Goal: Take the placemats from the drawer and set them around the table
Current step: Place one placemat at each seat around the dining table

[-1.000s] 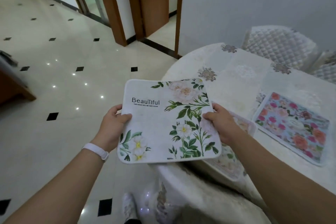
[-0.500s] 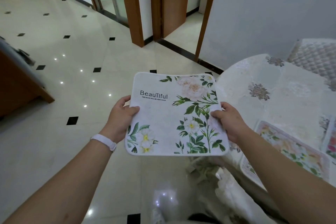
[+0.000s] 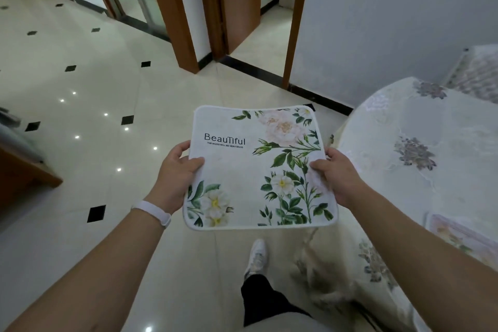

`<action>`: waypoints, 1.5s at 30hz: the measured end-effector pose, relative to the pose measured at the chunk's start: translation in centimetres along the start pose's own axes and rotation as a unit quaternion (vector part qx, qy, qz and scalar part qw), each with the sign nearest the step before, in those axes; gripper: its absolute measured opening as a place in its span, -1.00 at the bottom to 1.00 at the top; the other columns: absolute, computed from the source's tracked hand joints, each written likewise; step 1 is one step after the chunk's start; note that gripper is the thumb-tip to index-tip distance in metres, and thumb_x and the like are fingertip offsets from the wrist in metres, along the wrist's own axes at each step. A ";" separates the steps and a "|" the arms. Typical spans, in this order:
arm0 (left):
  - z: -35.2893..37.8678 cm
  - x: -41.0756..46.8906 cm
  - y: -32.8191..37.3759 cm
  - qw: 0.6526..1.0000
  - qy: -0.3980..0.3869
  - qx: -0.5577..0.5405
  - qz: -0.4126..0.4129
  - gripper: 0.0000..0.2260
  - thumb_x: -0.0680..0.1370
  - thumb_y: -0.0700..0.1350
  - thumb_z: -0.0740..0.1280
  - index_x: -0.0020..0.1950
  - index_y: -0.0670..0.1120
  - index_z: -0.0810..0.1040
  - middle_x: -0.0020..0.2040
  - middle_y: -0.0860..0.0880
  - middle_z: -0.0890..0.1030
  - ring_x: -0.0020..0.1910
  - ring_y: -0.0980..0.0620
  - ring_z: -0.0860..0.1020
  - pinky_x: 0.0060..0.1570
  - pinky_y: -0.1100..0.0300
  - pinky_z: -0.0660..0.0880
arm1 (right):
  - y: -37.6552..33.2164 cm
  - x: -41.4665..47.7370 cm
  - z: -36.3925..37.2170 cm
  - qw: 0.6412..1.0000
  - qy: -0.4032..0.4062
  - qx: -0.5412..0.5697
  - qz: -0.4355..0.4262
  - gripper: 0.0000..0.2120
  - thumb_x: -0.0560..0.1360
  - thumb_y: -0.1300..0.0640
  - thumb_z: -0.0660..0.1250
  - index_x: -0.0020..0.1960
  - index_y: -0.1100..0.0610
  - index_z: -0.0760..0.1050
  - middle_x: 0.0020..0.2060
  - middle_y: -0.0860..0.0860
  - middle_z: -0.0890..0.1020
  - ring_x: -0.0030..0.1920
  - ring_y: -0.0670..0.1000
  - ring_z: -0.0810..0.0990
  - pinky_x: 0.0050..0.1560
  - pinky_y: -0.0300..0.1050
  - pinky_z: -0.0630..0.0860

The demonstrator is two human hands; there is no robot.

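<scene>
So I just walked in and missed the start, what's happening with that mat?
A person is holding a white floral placemat flat in both hands, the left hand gripping its left edge and the right hand its right edge. It is above the floor, beside the cloth-covered table, not yet set down. Another placemat already lies on the table.

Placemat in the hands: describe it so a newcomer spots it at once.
Left of the cloth-covered table, above the tiled floor, the left hand and right hand grip a square placemat. Unlike the pinkish mat on the table, it is white with green leaves and the word Beautiful.
</scene>
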State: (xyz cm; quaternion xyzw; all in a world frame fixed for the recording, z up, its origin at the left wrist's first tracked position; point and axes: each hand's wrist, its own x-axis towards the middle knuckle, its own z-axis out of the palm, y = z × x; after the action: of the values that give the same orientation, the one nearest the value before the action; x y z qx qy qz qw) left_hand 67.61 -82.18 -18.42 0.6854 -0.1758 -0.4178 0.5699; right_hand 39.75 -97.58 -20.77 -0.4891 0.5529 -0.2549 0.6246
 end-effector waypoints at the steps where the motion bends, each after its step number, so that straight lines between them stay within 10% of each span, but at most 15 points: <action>1: 0.5 1.8 0.6 1.000 -0.001 0.006 -0.003 -0.64 0.55 -0.29 0.32 0.33 -0.08 0.43 0.00 -0.21 0.68 -0.08 -0.23 0.65 -0.04 -0.14 0.61 | -0.6 1.6 0.3 1.000 0.001 0.002 0.002 -0.78 0.50 0.34 0.32 0.12 0.18 0.51 -0.04 0.25 0.68 -0.06 0.30 0.68 0.02 0.33 0.60; 20: 16.6 29.9 13.7 0.984 -0.152 0.091 0.015 -0.68 0.55 -0.30 0.33 0.27 -0.07 0.46 0.04 -0.25 0.66 -0.11 -0.25 0.63 -0.09 -0.12 0.60 | -12.9 21.4 -4.4 0.987 0.146 0.063 0.004 -0.78 0.50 0.33 0.30 0.11 0.14 0.51 -0.03 0.18 0.69 -0.07 0.23 0.69 -0.05 0.17 0.65; 30: 27.3 49.4 18.8 0.960 -0.266 0.086 -0.019 -0.63 0.54 -0.31 0.34 0.32 -0.08 0.44 -0.08 -0.15 0.68 -0.19 -0.16 0.65 -0.21 0.01 0.58 | -19.1 34.5 -4.3 0.961 0.271 0.052 0.015 -0.79 0.52 0.36 0.26 0.08 0.12 0.49 -0.08 0.04 0.68 -0.23 -0.04 0.69 -0.34 -0.22 0.56; 45: 49.0 63.2 25.7 0.885 -0.447 0.127 -0.039 -0.62 0.57 -0.33 0.30 0.36 -0.09 0.42 0.03 -0.22 0.67 -0.03 -0.26 0.65 -0.08 -0.13 0.60 | -25.2 45.6 -12.9 0.884 0.454 0.099 0.053 -0.80 0.49 0.32 0.32 0.06 0.11 0.51 -0.06 0.07 0.68 -0.08 0.12 0.69 0.01 0.14 0.63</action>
State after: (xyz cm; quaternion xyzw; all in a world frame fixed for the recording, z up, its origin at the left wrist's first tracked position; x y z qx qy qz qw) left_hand 72.98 -165.98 -18.18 0.4991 -0.4364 -0.6759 0.3219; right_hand 45.05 -150.82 -17.25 -0.2254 0.7730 -0.4688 0.3632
